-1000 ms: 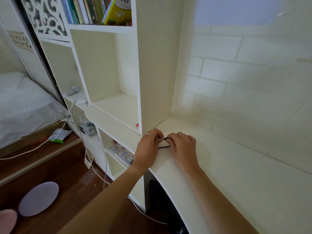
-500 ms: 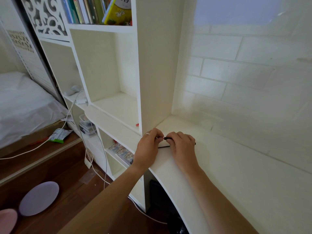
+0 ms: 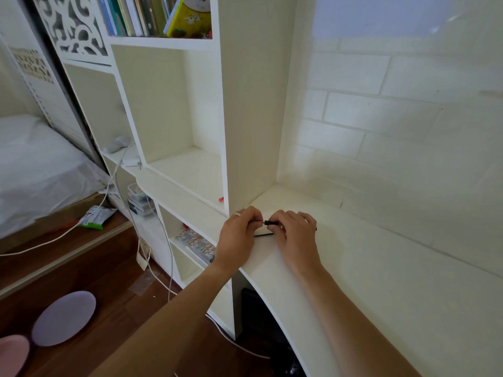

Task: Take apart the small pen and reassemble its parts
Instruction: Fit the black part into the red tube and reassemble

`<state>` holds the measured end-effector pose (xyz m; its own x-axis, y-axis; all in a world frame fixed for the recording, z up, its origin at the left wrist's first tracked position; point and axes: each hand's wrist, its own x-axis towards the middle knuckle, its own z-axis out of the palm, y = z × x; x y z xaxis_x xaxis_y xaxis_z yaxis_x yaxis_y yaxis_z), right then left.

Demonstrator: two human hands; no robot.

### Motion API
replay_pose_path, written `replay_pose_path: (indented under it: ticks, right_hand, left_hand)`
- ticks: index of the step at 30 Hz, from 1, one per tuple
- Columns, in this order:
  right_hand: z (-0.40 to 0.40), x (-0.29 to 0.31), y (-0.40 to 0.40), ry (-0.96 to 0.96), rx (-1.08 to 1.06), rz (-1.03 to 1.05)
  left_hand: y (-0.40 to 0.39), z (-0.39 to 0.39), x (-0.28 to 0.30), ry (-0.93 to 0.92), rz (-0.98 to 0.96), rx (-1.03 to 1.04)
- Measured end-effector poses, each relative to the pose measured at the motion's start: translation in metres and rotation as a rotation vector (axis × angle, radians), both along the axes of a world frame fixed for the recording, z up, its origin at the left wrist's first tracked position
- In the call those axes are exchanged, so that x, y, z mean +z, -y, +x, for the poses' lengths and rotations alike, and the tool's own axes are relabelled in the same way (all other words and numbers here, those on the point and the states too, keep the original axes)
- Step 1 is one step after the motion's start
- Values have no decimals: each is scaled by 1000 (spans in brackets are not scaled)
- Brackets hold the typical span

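**Pen held between both hands at the desk corner**

The pen (image 3: 269,222) sits between your two hands, just above the white desk (image 3: 381,268), close to where the desk meets the shelf unit (image 3: 245,104). Only a short black piece of it shows in the gap between your fingertips; a thin pale tip runs from it toward your left hand (image 3: 239,235). The rest is hidden in your right hand (image 3: 295,235), apart from a dark end peeking out past the far side of that hand's fingers.

Your left fingers are curled and pinched on the thin tip end. A ring shows on one of them. Your right fingers are closed around the black body, thumb and forefinger meeting at the near end. Both hands rest with their heels on or just over the desk edge; which, you cannot tell.

Just below your fingertips, between the two hands, a thin black rod (image 3: 263,235) lies flat on the desk. It touches neither the held piece nor, as far as can be seen, your fingers.

To the left of your left hand, beyond the knuckles, a small red object (image 3: 221,199) lies on the shelf.
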<state>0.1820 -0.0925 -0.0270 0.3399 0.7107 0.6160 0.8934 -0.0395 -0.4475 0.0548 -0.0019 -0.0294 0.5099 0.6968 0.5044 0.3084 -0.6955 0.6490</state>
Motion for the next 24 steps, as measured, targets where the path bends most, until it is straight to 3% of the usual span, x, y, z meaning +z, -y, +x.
replay_pose_path:
  ticks: [12,16,19,24]
  right_hand:
    - [-1,-3,-3,28,-24,-73]
    - [-2,-4,-3,22,-57,-48]
    - [0,-7,-4,9,-125,-40]
    - [0,-7,-5,23,-145,-34]
  left_hand:
    - [0,1,0,-16,150,51]
    - [6,3,1,-36,200,215]
    - [11,3,-1,-24,128,408]
    - [8,5,-6,-153,86,577]
